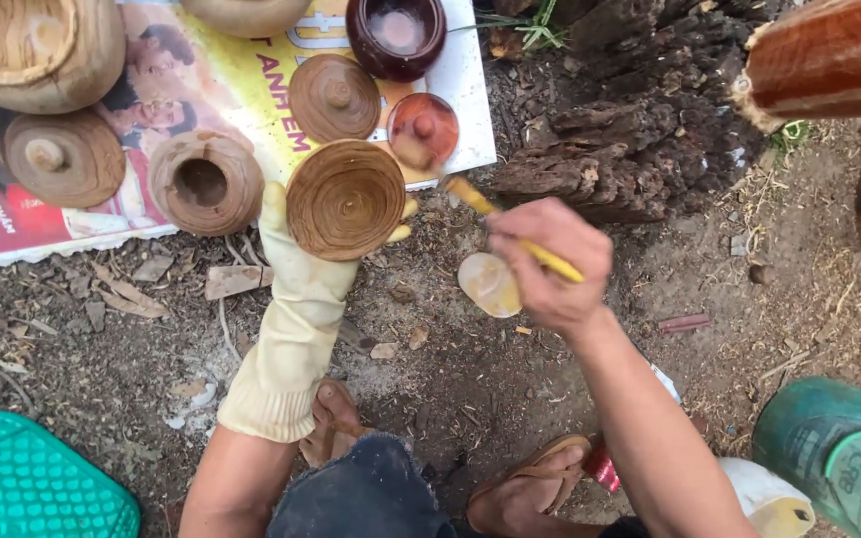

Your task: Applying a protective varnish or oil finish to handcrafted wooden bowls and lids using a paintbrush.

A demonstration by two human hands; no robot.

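Gloved and steady, our left hand (296, 269) cups a round turned wooden lid (345, 199) from behind at the centre of the frame, fingers curled around its rim, ringed face towards the camera. Our bare right hand (550, 264), just right of centre, is closed on a yellow-handled brush (510, 231) whose tip points at the lid's right edge. We cannot tell whether the bristles touch the wood.

We judge the coating goes on best with the lid held level and the brush led along the turned rings, so no finish pools in the grooves, and with gloved fingers kept off any wet face.

Just below the brush a pale shallow dish (488, 284) sits on the dirt ground (102, 349); what it holds is hard to make out. Across the upper left, a printed poster (241, 90) carries more turned pieces: an unfinished pot (206, 182), bare lids, a glossy red-brown lid (423, 130) and a dark finished bowl (396, 35). A rotted stump (630, 130) fills the upper middle.

At the lower edge our sandalled feet show. A green crate (32, 483) is cut off at lower left, a green container (839, 453) at lower right, and a reddish log (829, 60) at upper right.
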